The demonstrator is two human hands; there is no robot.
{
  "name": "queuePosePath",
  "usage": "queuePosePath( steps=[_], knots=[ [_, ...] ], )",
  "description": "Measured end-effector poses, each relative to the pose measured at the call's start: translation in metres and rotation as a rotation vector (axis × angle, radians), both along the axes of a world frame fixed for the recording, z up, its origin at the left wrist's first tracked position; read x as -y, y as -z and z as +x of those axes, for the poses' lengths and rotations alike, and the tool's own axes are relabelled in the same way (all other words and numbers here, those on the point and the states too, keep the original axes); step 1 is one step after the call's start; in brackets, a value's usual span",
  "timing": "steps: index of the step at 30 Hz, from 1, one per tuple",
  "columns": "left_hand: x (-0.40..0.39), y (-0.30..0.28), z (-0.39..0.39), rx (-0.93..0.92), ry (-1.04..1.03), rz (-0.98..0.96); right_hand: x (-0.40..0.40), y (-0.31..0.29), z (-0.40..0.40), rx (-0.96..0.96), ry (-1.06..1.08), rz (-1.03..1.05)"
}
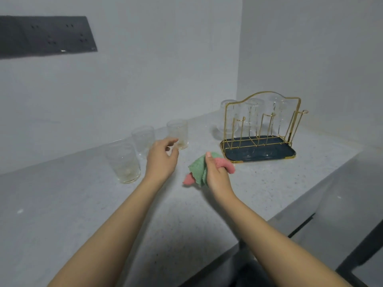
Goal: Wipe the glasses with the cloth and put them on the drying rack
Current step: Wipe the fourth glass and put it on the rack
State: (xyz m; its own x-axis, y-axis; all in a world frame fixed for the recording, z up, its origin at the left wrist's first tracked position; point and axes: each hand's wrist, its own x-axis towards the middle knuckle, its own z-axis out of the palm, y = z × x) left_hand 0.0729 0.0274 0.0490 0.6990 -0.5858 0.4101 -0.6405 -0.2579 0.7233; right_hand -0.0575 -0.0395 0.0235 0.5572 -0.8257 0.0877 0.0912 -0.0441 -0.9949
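Speckled grey countertop (145, 214), set into a corner of pale walls. Person stands at it, both bare forearms reaching forward.

Right hand (216, 175): fingers curled round a bunched cloth (199, 170), green on one face, pink on the other. Pink folds stick out past the knuckles on the right and hang below the hand on the left. Cloth is held above the counter, just in front of the rack's near left corner; whether its lowest fold touches the surface I cannot tell.

Left hand (161, 158): holds nothing. Fingers loosely bent, thumb and forefinger apart, palm turned toward the glasses. It hovers among them, not visibly touching any.

Three clear glasses stand upright on the counter, left of the rack:
- near glass (124, 162), closest to the person, left of the left wrist;
- middle glass (143, 138), partly hidden behind the left hand;
- far glass (177, 133), just beyond the fingertips, with a faint yellowish tint at its base.

Drying rack (259, 151): gold wire frame with upright pegs over a dark blue tray, sitting by the right-hand wall. Three glasses are upended on its back row of pegs: left one (228, 112), centre one (251, 112), right one (278, 108). Front pegs are bare.

On the left wall, a dark panel (45, 36) with several sockets.
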Motion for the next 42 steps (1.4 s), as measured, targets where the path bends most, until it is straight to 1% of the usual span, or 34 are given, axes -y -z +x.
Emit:
queuePosePath(
  steps=[3,5,7,10,13,16,22,26,29,30,32,34,36,37,39,40,41,42],
  knots=[
    [-0.031,0.014,0.016,0.142,-0.221,0.029,-0.021,0.007,0.019,0.008,-0.041,-0.004],
    [-0.046,0.022,0.027,0.187,-0.296,0.045,-0.03,0.012,0.031,0.007,-0.042,-0.01],
    [-0.057,0.028,0.038,0.188,-0.353,0.04,-0.038,0.015,0.045,-0.005,-0.083,-0.009],
    [-0.064,0.034,0.053,0.153,-0.445,0.057,-0.048,0.02,0.06,0.039,-0.186,0.019],
    [-0.066,0.037,0.066,0.058,-0.48,0.049,-0.052,0.022,0.066,0.036,-0.172,0.056],
    [-0.065,0.038,0.076,-0.101,-0.433,-0.023,-0.052,0.022,0.066,0.032,-0.183,0.092],
    [-0.062,0.034,0.077,-0.268,-0.377,-0.157,-0.051,0.022,0.063,0.047,-0.176,0.114],
    [-0.061,0.026,0.066,-0.333,-0.356,-0.17,-0.049,0.017,0.055,0.048,-0.165,0.16],
    [-0.054,0.017,0.043,-0.416,-0.281,-0.212,-0.044,0.014,0.05,0.06,-0.08,0.251],
    [-0.051,0.013,0.035,-0.466,-0.241,-0.237,-0.043,0.011,0.048,0.054,-0.035,0.27],
    [-0.041,0.008,0.017,-0.595,-0.135,-0.322,-0.038,0.006,0.038,0.038,-0.019,0.3],
    [-0.03,0.004,-0.001,-0.752,-0.007,-0.41,-0.04,-0.003,0.024,0.055,-0.054,0.257],
    [-0.016,0.004,-0.018,-0.865,0.13,-0.456,-0.044,-0.007,0.009,0.063,-0.094,0.121],
    [-0.011,0.005,-0.026,-0.886,0.176,-0.465,-0.047,-0.007,0.004,0.076,-0.105,0.015],
    [-0.001,0.007,-0.04,-0.887,0.253,-0.474,-0.046,-0.006,-0.004,0.034,-0.086,-0.177],
    [0.003,0.008,-0.047,-0.882,0.291,-0.475,-0.036,-0.007,-0.007,-0.007,-0.074,-0.214],
    [0.006,0.009,-0.054,-0.878,0.317,-0.47,-0.024,-0.012,-0.009,-0.037,-0.08,-0.19],
    [0.009,0.01,-0.06,-0.875,0.332,-0.462,-0.013,-0.017,-0.012,-0.092,-0.081,-0.109]
  ],
)
